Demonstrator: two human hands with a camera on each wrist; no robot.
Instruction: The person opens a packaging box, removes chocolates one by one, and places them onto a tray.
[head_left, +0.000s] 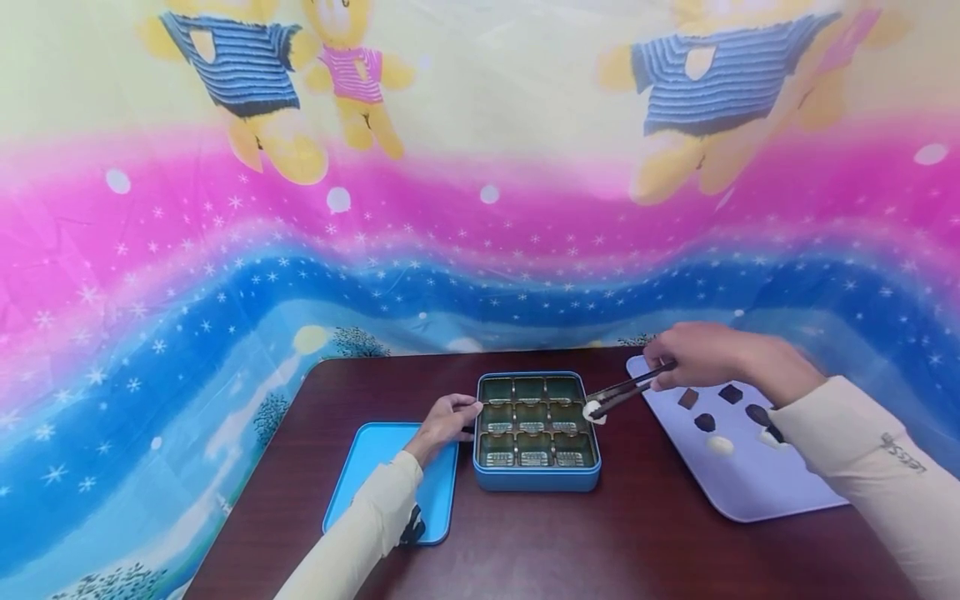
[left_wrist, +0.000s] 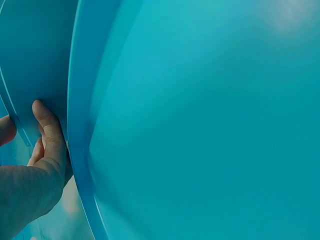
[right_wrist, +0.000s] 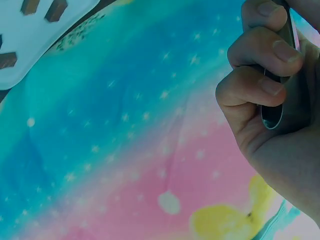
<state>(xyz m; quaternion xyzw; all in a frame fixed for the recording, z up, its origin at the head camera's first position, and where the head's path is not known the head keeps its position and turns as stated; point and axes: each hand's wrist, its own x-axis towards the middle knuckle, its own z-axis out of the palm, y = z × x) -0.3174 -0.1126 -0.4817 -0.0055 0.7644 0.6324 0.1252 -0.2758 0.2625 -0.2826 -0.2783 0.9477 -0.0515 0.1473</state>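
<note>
A blue tin box (head_left: 537,479) with a gold tray of several square compartments stands mid-table. My left hand (head_left: 447,425) touches its left side with nearly straight fingers; in the left wrist view a digit (left_wrist: 46,117) lies along the box's blue wall. My right hand (head_left: 701,360) grips a pair of dark tongs (head_left: 633,390), and in the right wrist view its fingers (right_wrist: 255,92) curl round the metal handle. Between the tong tips is a small white piece (head_left: 594,411), at the box's right rim. The compartments look empty.
A light blue lid (head_left: 360,471) lies on the table left of the box, partly under my left forearm. On the right, a pale purple mat (head_left: 738,492) holds several dark brown chocolate-like pieces (head_left: 705,422) and white ones (head_left: 720,446). A printed curtain hangs behind the table.
</note>
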